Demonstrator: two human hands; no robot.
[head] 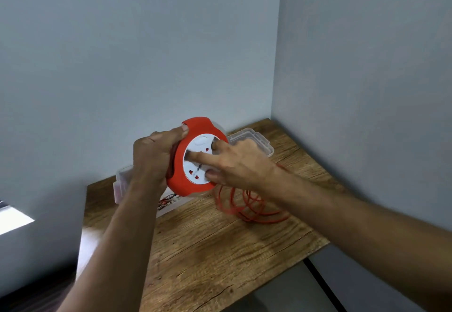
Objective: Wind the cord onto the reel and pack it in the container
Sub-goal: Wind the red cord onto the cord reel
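Observation:
A round red reel [182,179] with a white socket face is held up above the wooden table [215,250]. My left hand [152,162] grips its left rim, thumb on top. My right hand [234,162] presses spread fingers on the white face, index finger across the middle. Loose red cord [249,205] hangs from the reel's underside and lies in coils on the table. A clear plastic container [121,186] stands behind my left hand, mostly hidden.
A clear plastic lid [254,140] lies at the table's back right, by the wall corner. A printed white card or box [171,205] lies under the reel. Grey walls close in the back and right. The table's front edge drops to a grey floor.

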